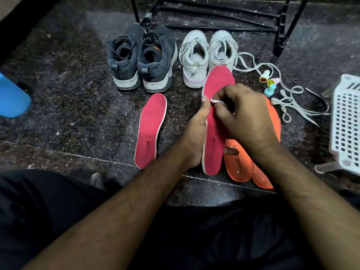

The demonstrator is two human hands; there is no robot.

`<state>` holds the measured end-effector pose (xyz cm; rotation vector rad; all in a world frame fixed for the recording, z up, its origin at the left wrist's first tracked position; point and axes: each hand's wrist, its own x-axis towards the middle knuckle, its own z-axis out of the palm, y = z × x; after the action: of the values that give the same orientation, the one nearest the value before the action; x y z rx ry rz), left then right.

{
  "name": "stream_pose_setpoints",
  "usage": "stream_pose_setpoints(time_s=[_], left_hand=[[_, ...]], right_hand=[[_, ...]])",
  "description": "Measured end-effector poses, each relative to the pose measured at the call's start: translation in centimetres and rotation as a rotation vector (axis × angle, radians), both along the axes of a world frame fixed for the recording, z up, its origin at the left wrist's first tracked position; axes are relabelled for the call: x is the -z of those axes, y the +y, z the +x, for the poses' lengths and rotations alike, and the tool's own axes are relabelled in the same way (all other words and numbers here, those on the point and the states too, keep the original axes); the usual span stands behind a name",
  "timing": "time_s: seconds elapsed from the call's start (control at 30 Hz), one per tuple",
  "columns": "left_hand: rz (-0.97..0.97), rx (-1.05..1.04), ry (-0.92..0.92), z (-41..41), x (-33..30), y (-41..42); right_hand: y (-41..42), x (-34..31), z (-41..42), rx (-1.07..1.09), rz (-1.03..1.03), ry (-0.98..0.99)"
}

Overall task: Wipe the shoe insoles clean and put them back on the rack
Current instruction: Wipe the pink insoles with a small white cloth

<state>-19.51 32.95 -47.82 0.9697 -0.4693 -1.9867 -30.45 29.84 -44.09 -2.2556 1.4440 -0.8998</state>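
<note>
Red insole (215,121) held lifted above the dark speckled floor (68,98), toe end pointing away toward the shoes, heel end nearest the body. Gripped along its left edge by the left hand (196,133), thumb on the top face near the middle and fingers curled underneath. Pressed on the upper surface by the right hand (245,115), fingers bent tight and pinching a small white wipe (215,101) against the red face just beside the left thumb. 2nd red insole (151,129) lying flat on the floor just left of the held one, apart from it. 2 orange insoles (240,166) on the floor beneath and right of the right wrist, partly covered by hand and forearm, overlapping each other. Beyond the insoles, 1 pair of dark grey sneakers (141,57) and 1 pair of white sneakers (207,55), heels toward the camera, side by side. Loose white laces (290,102) trailing right of the white pair, with 3 small coloured caps or toys (269,82) among them; exact kind unclear. White perforated plastic basket (346,123) at the right edge. Black metal rack (224,14) standing behind the shoes. Blue object (11,96) at the left edge, cut off by the frame. Dark trousers (48,211) at the bottom.
</note>
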Motion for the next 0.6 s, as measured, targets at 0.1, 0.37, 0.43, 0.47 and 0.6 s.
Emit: stream_pose_setpoints(time_s=[0.1,0.37,0.43,0.47,0.6], left_hand=[[0.03,-0.167,0.125,0.9,-0.5,-0.4],[-0.013,-0.009,0.017,0.8,0.1,-0.5],[0.003,0.012,0.039,0.2,0.2,-0.1],[0.007,-0.026,0.079,0.2,0.0,-0.1],[0.025,-0.232,0.159,1.8,-0.3,-0.7]], right_hand=[[1.1,0.1,0.9,-0.164,0.028,-0.038],[0.1,0.1,-1.0,0.049,0.071,0.014],[-0.2,-0.2,-0.6,0.077,0.013,-0.057],[0.0,-0.3,-0.2,0.03,0.005,-0.074],[1.9,0.4,1.1,-0.232,0.111,0.016]])
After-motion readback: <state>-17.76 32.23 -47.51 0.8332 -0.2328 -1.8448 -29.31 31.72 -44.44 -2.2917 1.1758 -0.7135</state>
